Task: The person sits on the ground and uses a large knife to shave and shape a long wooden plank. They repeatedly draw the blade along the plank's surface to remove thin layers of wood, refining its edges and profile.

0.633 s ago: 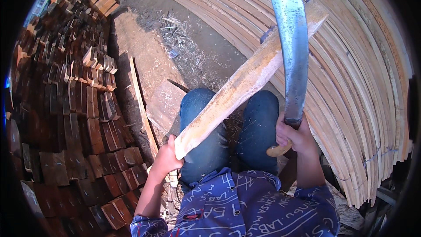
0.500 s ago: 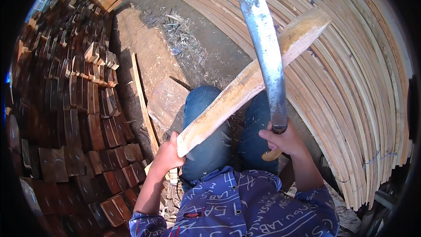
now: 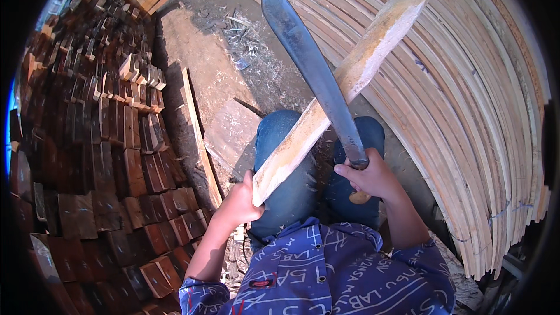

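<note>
My left hand (image 3: 241,201) is closed round the near end of a rough, pale wooden plank (image 3: 378,44). The plank slants up to the far right over my knees, its faces showing bark-brown and freshly cut, lighter wood. In my right hand (image 3: 373,176) is a machete (image 3: 309,61), gripped by its handle; the rounded wooden butt sticks out below my fingers. Its long dark blade points up and to the left, crossing in front of the plank's middle. From this angle I cannot tell whether blade and plank touch.
Stacked dark timber blocks (image 3: 105,163) rise along the left. Bundles of long pale wood strips (image 3: 466,116), tied with bands, curve along the right. A thin wooden strip (image 3: 198,137) and a flat board (image 3: 230,134) lie on the ground, with shavings (image 3: 251,41) farther off.
The machete has swung leftward, its tip now farther left and its blade darker. The plank's far end has risen slightly and tilts more steeply. Both hands keep their holds.
</note>
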A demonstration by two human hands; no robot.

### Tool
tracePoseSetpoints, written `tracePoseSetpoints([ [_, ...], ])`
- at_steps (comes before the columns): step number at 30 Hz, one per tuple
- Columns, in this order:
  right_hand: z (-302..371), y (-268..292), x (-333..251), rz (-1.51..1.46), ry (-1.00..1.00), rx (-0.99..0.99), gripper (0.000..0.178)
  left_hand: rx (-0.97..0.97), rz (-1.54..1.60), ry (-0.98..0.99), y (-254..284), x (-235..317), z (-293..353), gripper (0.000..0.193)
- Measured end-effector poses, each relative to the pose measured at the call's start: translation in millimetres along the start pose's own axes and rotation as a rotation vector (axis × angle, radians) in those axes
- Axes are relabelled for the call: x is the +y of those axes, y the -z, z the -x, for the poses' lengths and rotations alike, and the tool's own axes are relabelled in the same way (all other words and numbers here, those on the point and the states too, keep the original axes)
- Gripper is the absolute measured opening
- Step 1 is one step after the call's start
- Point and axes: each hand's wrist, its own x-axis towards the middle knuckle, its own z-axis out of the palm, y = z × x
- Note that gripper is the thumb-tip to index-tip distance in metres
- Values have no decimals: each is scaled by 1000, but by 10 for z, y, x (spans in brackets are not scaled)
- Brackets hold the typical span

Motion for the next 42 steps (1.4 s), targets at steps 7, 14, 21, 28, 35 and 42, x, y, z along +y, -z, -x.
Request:
tracePoseSetpoints([
  [7,107,214,-15,-321,77,-82,21,-36,-18,36,32,0,-33,65],
  [14,33,180,104,68,-102,-180,29,-3,-33,-14,25,41,-57,60],
  [21,176,-65,111,106,181,-194,28,48,-43,-40,-41,-72,-27,57],
  [28,8,51,11,-192,24,58,30,48,-64,-34,-30,-61,-42,62],
  [35,168,156,54,-271,19,-1,28,22,-77,22,22,-11,-26,57],
  [42,126,241,32,-197,113,23,25,58,-78,-23,-71,-76,-83,55],
])
